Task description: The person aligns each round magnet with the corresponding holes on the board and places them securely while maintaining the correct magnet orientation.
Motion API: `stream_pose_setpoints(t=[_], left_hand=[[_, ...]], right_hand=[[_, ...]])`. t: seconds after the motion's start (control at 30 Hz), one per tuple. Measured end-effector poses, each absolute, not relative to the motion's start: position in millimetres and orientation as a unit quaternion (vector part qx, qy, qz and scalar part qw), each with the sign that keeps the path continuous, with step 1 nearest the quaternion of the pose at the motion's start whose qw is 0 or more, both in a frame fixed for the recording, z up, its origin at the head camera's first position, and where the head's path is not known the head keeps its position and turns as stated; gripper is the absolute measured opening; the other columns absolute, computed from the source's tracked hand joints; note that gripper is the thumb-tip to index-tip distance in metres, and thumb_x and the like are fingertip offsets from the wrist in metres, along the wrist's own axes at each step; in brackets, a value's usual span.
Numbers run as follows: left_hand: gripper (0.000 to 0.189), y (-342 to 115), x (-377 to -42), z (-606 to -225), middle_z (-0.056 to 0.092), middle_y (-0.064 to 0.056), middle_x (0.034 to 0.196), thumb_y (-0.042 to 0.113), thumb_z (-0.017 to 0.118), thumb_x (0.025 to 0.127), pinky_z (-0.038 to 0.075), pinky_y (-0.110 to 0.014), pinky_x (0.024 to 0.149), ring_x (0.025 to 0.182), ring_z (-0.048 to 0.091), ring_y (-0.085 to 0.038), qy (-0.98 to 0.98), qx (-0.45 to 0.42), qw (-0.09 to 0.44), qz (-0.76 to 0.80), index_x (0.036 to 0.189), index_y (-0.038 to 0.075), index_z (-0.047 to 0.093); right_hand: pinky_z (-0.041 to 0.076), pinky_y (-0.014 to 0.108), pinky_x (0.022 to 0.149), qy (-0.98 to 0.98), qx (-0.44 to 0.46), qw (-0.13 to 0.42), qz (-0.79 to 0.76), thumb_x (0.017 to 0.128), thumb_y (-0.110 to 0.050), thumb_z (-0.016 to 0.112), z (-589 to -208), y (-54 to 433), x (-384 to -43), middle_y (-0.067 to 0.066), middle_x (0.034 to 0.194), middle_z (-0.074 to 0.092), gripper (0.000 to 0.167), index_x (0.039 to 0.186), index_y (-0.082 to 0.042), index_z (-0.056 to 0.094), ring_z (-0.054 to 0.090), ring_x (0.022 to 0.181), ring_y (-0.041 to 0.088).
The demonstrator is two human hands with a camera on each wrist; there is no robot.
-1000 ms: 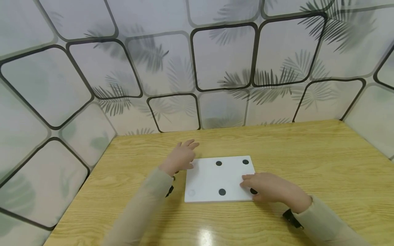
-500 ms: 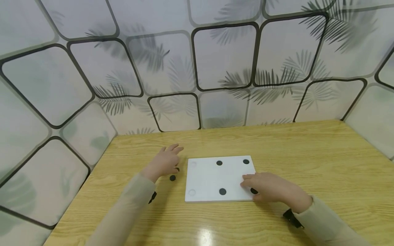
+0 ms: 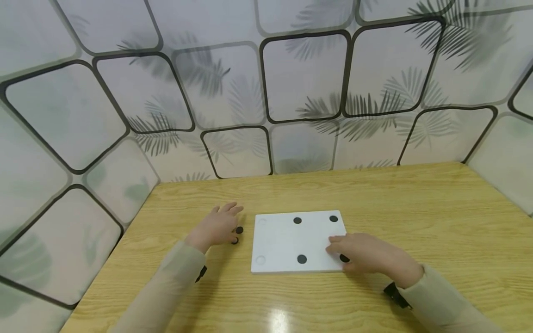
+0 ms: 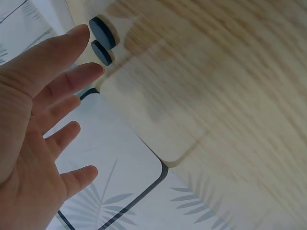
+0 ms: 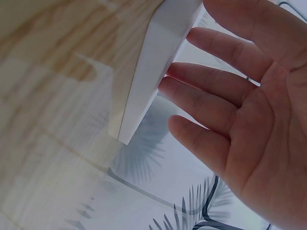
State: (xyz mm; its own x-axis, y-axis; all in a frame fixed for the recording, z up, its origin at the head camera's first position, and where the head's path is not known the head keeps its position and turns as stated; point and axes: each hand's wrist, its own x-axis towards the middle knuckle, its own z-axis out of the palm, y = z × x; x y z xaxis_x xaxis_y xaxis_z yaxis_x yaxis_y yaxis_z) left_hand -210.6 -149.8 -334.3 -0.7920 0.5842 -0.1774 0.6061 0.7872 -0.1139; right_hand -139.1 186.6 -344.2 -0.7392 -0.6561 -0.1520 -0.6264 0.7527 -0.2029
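Observation:
A thin white rectangular board [image 3: 276, 243] lies on the table with several black discs [image 3: 297, 220] set in it. Two shallow round recesses [image 3: 260, 260] show at its left end. My right hand [image 3: 370, 252] rests at the board's right edge, fingers extended over it and partly covering a disc at the near right corner. In the right wrist view, those fingertips touch the board's top beside its white side [image 5: 139, 86]. Left of the board, my left hand [image 3: 214, 230] is beside two loose black discs [image 4: 103, 32], thumb tip right at the nearer one, fingers spread.
The wood-grain table [image 3: 437, 217] runs back to a padded wall [image 3: 308, 78] with leaf and rounded-square patterns. More padding [image 3: 46, 249] borders the left side. A dark band [image 3: 396, 296] sits at the right wrist.
My left hand has moved left and toward me, off the board's far left corner to the loose discs, uncovering the far left recess. The right hand and board have stayed put.

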Motion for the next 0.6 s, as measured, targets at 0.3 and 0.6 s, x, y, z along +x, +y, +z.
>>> stream_pose_setpoints(t=[0.3, 0.6], left_hand=[[0.023, -150.8, -209.9, -339.2, 0.034, -0.010, 0.137, 0.029, 0.071, 0.074, 0.025, -0.056, 0.095, 0.129, 0.020, -0.029, 0.949, 0.295, 0.083, -0.069, 0.059, 0.017, 0.057], [0.023, -152.3, -208.3, -342.2, 0.036, -0.011, 0.136, 0.031, 0.070, 0.075, 0.026, -0.056, 0.094, 0.128, 0.023, -0.029, 0.947, 0.303, 0.073, -0.070, 0.063, 0.015, 0.058]], right_hand=[[0.040, 0.044, 0.087, 0.929, -0.349, 0.101, -0.069, 0.073, -0.011, 0.070, -345.1, 187.4, -139.2, 0.016, 0.121, 0.052, 0.037, 0.108, -0.006, 0.061, 0.050, 0.107, 0.032], [0.040, 0.044, 0.087, 0.928, -0.353, 0.097, -0.064, 0.072, -0.011, 0.070, -344.5, 187.2, -138.8, 0.017, 0.120, 0.051, 0.038, 0.108, -0.005, 0.060, 0.050, 0.106, 0.033]])
